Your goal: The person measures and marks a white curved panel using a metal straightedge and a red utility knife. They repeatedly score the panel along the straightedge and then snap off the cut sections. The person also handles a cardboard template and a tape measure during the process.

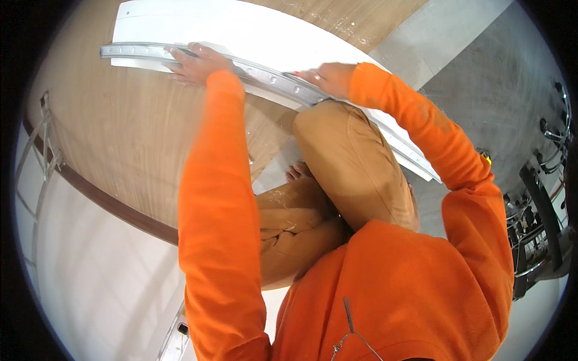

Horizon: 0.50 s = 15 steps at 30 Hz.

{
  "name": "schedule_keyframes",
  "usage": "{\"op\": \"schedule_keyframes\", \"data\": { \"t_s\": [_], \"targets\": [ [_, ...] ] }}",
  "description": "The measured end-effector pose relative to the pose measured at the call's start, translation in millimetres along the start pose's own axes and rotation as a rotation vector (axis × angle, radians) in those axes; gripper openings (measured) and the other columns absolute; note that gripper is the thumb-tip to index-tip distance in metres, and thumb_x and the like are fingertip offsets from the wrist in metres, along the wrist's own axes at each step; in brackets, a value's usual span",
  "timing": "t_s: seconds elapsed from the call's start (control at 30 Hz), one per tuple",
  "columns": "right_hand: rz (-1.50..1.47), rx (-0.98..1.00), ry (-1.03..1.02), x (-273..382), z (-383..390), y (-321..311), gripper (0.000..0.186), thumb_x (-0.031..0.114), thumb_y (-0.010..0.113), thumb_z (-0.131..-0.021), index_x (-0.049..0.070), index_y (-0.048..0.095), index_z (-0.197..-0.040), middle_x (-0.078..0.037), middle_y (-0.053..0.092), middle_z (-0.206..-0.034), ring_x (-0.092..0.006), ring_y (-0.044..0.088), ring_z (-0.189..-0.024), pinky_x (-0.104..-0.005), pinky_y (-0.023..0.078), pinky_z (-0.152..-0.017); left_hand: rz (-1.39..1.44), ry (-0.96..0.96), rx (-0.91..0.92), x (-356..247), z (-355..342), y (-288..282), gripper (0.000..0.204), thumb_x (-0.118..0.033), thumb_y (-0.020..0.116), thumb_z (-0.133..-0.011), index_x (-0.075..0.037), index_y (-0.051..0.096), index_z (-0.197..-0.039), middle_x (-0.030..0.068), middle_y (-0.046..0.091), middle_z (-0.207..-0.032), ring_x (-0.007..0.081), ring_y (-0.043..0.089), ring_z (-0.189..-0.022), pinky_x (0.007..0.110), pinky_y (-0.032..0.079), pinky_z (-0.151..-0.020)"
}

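Observation:
A long galvanized metal profile (pixel 274 79) with punched holes lies along a white board (pixel 253 30), near the board's closer edge. My left hand (pixel 201 63) rests over the profile's left part, thumb and fingers pressed around it. Farther right, my right hand (pixel 331 78) is closed beside the profile's far side. A small dark and red tip shows at its fingers; the thing itself is too hidden to name. My bent knee (pixel 337 123) meets the near side of the profile, between my hands and body.
Wood-look flooring (pixel 120 120) lies under the board's left part, with grey flooring (pixel 481 84) at right. A metal ladder-like frame (pixel 45 144) stands at far left. Black chair parts (pixel 542 210) with chrome legs are at the right edge. A brown baseboard (pixel 120 210) borders the white wall.

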State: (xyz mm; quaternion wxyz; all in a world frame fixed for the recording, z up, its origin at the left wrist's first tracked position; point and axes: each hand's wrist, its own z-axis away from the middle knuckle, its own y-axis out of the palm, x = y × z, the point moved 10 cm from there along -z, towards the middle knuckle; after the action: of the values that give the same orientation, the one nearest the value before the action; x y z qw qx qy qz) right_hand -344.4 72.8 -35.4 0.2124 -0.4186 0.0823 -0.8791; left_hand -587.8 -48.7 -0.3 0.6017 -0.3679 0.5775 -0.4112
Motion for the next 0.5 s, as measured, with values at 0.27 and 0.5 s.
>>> {"op": "schedule_keyframes", "data": {
  "t_s": [0.27,0.5],
  "targets": [
    [-0.029,0.046,0.103,-19.0,37.8,12.4,0.065,0.048,0.029,-0.112,-0.002,0.071,-0.114,-0.029,0.068,-0.079,-0.0479,0.066,-0.077,-0.0536,0.052,-0.083,0.022,0.038,-0.001,-1.5,-4.5,3.5,0.065,-0.041,0.043,-0.107,-0.019,0.024,-0.165,0.0212,0.018,-0.169,0.0493,0.014,-0.155,0.062,0.018,-0.124],
    [-0.119,0.097,0.111,-50.8,86.1,21.0,0.054,0.042,0.028,-0.112,0.011,0.060,-0.142,-0.026,0.072,-0.100,-0.0439,0.068,-0.094,-0.0488,0.053,-0.091,-0.050,0.145,-0.054,8.2,-18.3,15.7,0.067,-0.045,0.043,-0.106,-0.019,0.024,-0.164,0.0222,0.022,-0.168,0.0509,0.021,-0.152,0.064,0.023,-0.122]
  ]
}}
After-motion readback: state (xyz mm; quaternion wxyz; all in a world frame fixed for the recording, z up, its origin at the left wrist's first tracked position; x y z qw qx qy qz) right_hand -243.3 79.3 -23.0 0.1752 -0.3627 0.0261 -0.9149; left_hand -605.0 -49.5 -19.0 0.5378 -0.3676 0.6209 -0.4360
